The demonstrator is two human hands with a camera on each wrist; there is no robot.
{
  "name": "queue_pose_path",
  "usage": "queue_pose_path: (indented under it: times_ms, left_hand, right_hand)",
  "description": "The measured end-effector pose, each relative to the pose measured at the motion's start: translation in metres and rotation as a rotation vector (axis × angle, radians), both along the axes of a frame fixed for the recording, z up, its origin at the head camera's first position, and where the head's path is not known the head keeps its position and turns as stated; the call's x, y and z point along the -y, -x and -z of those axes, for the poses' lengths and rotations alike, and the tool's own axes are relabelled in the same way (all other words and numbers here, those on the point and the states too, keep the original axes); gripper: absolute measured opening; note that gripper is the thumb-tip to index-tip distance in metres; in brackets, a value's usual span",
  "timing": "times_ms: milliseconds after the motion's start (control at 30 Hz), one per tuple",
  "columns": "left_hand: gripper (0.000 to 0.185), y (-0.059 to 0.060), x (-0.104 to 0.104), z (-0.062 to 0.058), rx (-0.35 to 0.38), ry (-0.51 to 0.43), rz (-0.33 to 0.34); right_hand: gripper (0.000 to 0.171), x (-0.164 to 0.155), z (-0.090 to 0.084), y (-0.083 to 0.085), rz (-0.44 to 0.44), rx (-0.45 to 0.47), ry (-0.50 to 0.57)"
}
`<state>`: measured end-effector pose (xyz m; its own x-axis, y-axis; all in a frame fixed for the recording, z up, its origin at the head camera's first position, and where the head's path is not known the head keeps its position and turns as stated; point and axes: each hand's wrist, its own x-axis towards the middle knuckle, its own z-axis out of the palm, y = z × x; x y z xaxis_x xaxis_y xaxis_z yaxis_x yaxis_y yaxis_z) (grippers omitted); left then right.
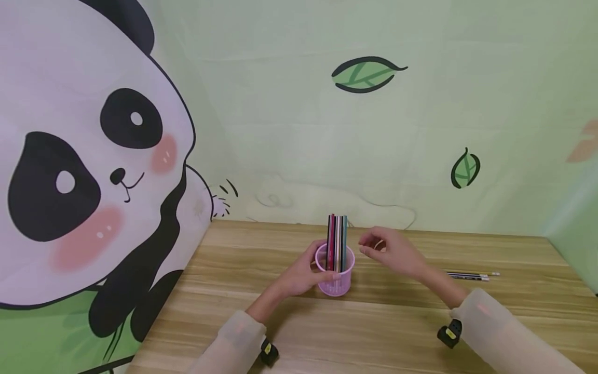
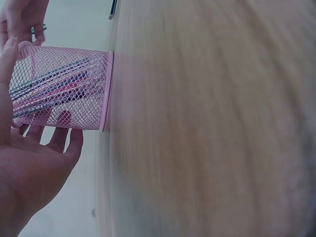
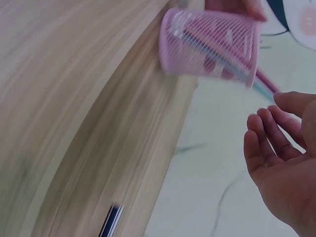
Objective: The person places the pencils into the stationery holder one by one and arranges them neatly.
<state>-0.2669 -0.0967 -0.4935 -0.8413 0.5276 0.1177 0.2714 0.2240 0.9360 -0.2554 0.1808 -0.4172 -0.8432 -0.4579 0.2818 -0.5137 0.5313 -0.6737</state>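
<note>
My left hand grips a pink mesh pencil cup, thumb on the near side and the other fingers around the left and far side. The cup stands upright on the table. Several pencils in dark, red, white and teal colours stick up out of it. My right hand hovers just right of the rim, its fingers loosely curved with nothing in them. The right wrist view has that hand beside the pencil tops, apart from them. In the left wrist view, fingers wrap the mesh wall.
A few dark pencils lie on the wooden table to the right, partly behind my right forearm. Behind the table hangs a pale green cloth with a panda and leaves printed on it.
</note>
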Motion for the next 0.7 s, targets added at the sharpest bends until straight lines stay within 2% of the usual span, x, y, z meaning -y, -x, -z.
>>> queue_pose_path:
  times_ms: [267,533,700]
  left_hand:
    - [0.082,-0.001,0.0,-0.001,-0.002,-0.014,-0.003]
    - [0.082,0.0,0.001,-0.002,-0.008,-0.001,-0.007]
    - [0.083,0.0,0.0,0.0,-0.007,0.011,-0.008]
  right_hand:
    - [0.008,-0.049,0.009,-0.002,0.042,-0.028,-0.116]
    - [0.011,-0.088,0.034,-0.006,0.059,-0.071,-0.164]
    - [0.01,-0.1,0.047,-0.013,0.102,-0.059,-0.229]
